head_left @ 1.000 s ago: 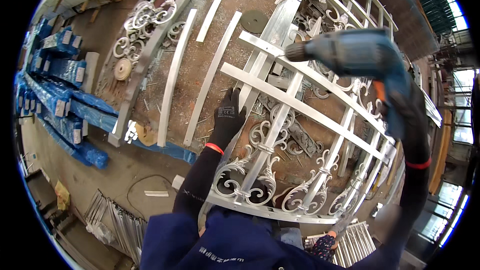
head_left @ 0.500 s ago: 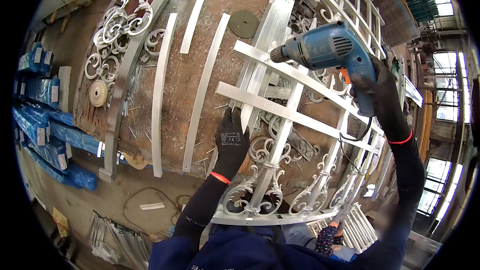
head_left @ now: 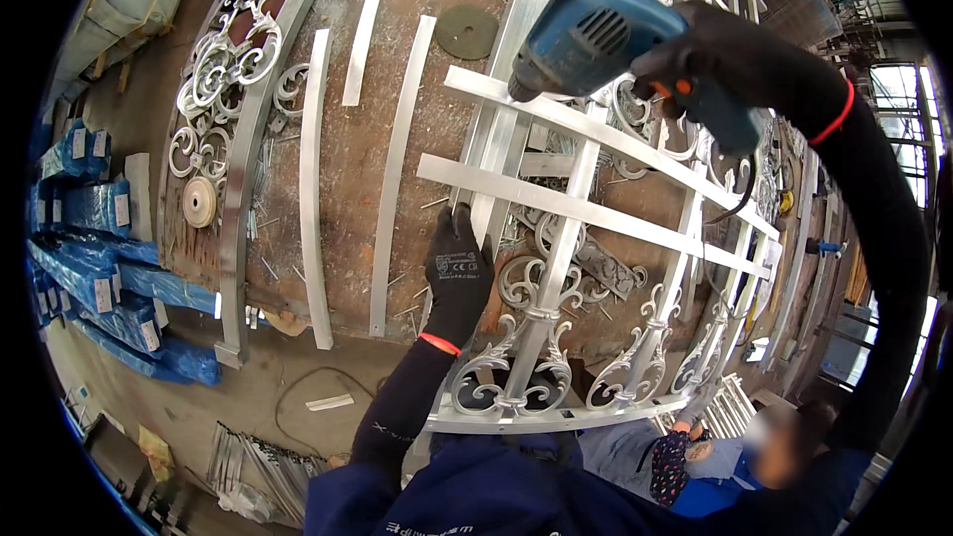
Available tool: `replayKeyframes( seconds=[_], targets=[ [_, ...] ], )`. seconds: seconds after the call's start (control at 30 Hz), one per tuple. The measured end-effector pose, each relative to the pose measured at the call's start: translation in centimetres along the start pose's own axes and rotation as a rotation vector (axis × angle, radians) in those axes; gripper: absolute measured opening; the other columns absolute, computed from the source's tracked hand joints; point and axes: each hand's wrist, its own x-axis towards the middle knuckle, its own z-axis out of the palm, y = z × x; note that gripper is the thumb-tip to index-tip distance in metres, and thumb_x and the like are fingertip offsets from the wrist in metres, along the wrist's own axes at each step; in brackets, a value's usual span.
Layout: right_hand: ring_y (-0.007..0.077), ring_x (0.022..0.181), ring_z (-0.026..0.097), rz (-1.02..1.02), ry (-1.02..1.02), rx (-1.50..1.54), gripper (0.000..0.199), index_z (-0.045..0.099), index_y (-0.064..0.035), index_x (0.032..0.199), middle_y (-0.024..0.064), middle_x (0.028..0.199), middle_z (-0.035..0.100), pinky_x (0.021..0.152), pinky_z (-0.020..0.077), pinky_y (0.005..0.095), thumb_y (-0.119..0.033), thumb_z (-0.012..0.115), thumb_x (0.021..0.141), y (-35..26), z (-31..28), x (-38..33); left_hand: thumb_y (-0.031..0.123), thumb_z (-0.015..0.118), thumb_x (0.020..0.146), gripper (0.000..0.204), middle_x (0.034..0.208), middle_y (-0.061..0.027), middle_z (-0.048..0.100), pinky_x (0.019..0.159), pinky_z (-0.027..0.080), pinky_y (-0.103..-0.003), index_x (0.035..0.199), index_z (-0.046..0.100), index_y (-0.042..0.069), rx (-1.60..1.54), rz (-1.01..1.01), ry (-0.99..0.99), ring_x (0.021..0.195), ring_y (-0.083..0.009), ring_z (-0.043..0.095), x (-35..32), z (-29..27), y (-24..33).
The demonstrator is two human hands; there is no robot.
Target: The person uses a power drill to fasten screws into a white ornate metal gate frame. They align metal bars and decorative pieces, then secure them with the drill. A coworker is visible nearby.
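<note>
Right hand (head_left: 695, 65) grips a blue drill (head_left: 596, 30) over the gate (head_left: 556, 268); left hand (head_left: 459, 273), fingers pressed together, rests on it; loose bars (head_left: 313, 189) and a disc (head_left: 467, 32) lie beside.

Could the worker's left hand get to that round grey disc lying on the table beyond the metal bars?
Probably yes. The left hand rests on the end of a flat crossbar, and the grey disc lies farther along the brown tabletop. Only loose flat strips lie between; nothing stands in the way.
</note>
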Motion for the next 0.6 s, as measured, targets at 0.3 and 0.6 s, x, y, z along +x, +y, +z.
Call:
replayKeyframes(
  seconds=[0.3, 0.6],
  targets=[
    [0.017, 0.065, 0.064, -0.007, -0.011, -0.436, 0.049, 0.052, 0.0083, 0.107, 0.0148, 0.083, 0.064, 0.064, 0.0539, 0.0317, -0.022, 0.071, 0.073, -4.0, 2.2, 0.5, 0.023, 0.061, 0.083, 0.052, 0.129, -0.0247, 0.045, 0.082, 0.051, -0.046, 0.127, 0.043, 0.002, 0.094, -0.11, -0.068, 0.108, -0.0386, 0.055, -0.3, -1.0, 0.8],
    [0.0147, 0.06, 0.061, -0.067, -0.024, -0.426, 0.047, 0.054, 0.0047, 0.109, 0.0109, 0.077, 0.064, 0.057, 0.0507, 0.0277, -0.019, 0.069, 0.072, -1.5, 1.4, 1.8, 0.026, 0.062, 0.082, 0.058, 0.134, -0.0209, 0.04, 0.082, 0.05, -0.043, 0.131, 0.04, 0.005, 0.086, -0.078, -0.07, 0.106, -0.0361, 0.054, -0.2, -0.6, 0.2]
  ],
)
